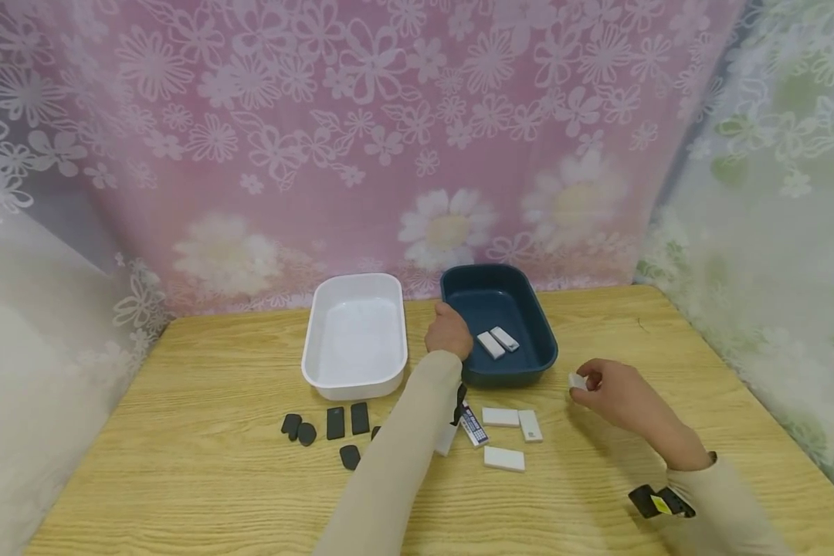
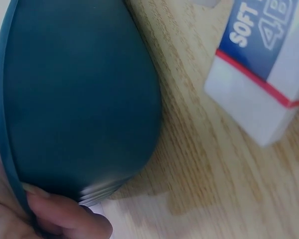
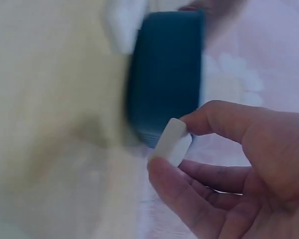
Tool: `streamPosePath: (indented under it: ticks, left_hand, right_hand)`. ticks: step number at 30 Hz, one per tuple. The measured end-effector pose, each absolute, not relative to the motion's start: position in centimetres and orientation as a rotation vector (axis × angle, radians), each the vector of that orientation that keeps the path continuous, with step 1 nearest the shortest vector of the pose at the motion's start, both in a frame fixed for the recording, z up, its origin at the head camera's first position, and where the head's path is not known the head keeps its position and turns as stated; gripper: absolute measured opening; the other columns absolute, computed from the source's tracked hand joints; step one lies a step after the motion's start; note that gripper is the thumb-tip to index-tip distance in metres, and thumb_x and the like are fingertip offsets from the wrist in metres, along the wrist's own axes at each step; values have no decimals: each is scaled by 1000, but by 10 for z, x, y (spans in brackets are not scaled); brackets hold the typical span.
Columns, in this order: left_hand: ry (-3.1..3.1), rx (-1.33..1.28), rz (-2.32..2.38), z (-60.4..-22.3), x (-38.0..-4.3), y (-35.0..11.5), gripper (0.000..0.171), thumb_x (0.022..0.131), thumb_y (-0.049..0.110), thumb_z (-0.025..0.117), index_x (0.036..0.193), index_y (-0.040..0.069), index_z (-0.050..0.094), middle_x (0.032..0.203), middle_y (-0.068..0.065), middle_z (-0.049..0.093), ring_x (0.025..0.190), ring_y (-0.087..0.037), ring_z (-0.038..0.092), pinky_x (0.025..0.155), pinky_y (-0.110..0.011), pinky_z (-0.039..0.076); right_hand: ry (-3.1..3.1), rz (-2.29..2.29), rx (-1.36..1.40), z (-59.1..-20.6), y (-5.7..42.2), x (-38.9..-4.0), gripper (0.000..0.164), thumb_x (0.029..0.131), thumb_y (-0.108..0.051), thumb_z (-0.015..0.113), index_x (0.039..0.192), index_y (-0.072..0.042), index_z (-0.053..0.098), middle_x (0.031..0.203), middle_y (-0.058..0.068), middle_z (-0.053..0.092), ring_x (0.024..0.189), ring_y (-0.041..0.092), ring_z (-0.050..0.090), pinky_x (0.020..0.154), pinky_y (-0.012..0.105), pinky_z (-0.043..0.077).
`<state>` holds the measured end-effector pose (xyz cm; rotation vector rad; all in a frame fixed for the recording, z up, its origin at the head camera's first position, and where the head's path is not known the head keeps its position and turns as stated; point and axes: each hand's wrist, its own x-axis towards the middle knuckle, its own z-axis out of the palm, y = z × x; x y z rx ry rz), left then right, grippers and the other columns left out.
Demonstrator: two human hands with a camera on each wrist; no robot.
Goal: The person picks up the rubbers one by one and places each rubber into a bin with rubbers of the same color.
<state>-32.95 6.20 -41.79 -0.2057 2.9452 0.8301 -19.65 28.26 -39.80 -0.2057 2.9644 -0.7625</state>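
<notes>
My left hand (image 1: pixel 449 332) grips the left rim of a dark blue plastic basin (image 1: pixel 503 379); in the left wrist view its fingers (image 2: pixel 65 214) curl over the edge. Inside the basin lie two white erasers (image 1: pixel 490 345) side by side. To the right of the basin, my right hand (image 1: pixel 618 398) pinches a small white eraser (image 3: pixel 173 142) between thumb and fingertips, above the table. In front of the basin are several more white erasers (image 1: pixel 504 459), one in a blue-and-white paper sleeve (image 1: pixel 474 428). My left forearm partly covers this group.
A white basin (image 1: pixel 353 391) stands to the left of the blue one. Before it lie several black pieces, some rectangular (image 1: pixel 336 423) and some rounded (image 1: pixel 350 457). The wooden table (image 1: pixel 201 463) ends at a pink floral curtain (image 1: pixel 361 154) behind.
</notes>
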Motion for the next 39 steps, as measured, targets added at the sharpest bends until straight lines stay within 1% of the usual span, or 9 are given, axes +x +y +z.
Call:
streamPosePath:
  ticks: [3, 7, 10, 14, 19, 24, 27, 33, 39]
  left_hand:
    - [2949, -207, 822, -419, -330, 61, 43, 85, 19, 69, 111, 3, 39, 84, -15, 67, 79, -27, 68, 67, -40, 54]
    - [2947, -209, 817, -420, -330, 61, 44, 85, 20, 69, 112, 3, 39, 85, -15, 67, 79, -27, 68, 67, -40, 54]
    - [2950, -205, 819, -420, -330, 60, 44, 85, 20, 69, 113, 3, 39, 86, -14, 68, 80, -27, 68, 68, -40, 54]
    - [2950, -193, 822, -419, -331, 60, 44, 86, 20, 68, 114, 2, 39, 86, -14, 68, 80, -28, 68, 68, -40, 54]
    - [2935, -205, 820, -419, -332, 60, 45, 86, 20, 68, 115, 3, 38, 89, -15, 68, 84, -28, 67, 70, -40, 54]
    - [2909, -215, 823, -420, -332, 64, 45, 86, 21, 68, 115, 4, 38, 90, -15, 67, 85, -28, 67, 71, -40, 54]
    - [2900, -221, 808, -420, -332, 66, 44, 86, 22, 68, 115, 6, 38, 91, -14, 67, 86, -27, 67, 71, -39, 54]
    - [2908, -251, 812, -417, -332, 67, 44, 84, 20, 71, 112, 7, 39, 90, -13, 68, 86, -25, 67, 71, -38, 54]
    - [2904, -273, 781, -417, -332, 65, 47, 83, 20, 72, 113, 7, 39, 84, -12, 67, 82, -24, 67, 68, -37, 54]
  right_hand:
    - [3008, -808, -217, -383, 283, -201, 40, 91, -22, 64, 113, 10, 58, 89, 9, 60, 77, 24, 58, 62, 38, 47]
    - [3076, -830, -239, -367, 280, -212, 44, 92, -26, 63, 119, 8, 56, 95, 15, 62, 85, 31, 61, 67, 43, 50]
    - [3091, -842, -271, -359, 274, -223, 46, 93, -26, 62, 124, 7, 55, 100, 18, 62, 88, 31, 61, 70, 46, 50]
    - [3062, -868, -314, -355, 257, -240, 44, 93, -25, 62, 124, 6, 55, 102, 17, 62, 89, 30, 60, 72, 45, 50]
    - [3008, -846, -382, -365, 230, -267, 39, 91, -21, 63, 118, 7, 59, 98, 15, 63, 88, 29, 60, 73, 44, 50]
    - [2958, -786, -410, -384, 214, -287, 33, 90, -19, 65, 111, 6, 63, 94, 13, 64, 82, 25, 60, 74, 42, 50]
    - [2924, -783, -436, -391, 207, -292, 28, 89, -18, 67, 105, 5, 64, 90, 11, 64, 79, 23, 60, 73, 41, 50]
    - [2866, -762, -494, -398, 196, -298, 13, 87, -14, 69, 90, -2, 68, 79, 3, 64, 70, 17, 59, 70, 38, 50]
    - [2842, -712, -471, -403, 185, -303, 10, 85, -15, 71, 78, -7, 69, 72, 0, 63, 65, 16, 57, 65, 35, 48]
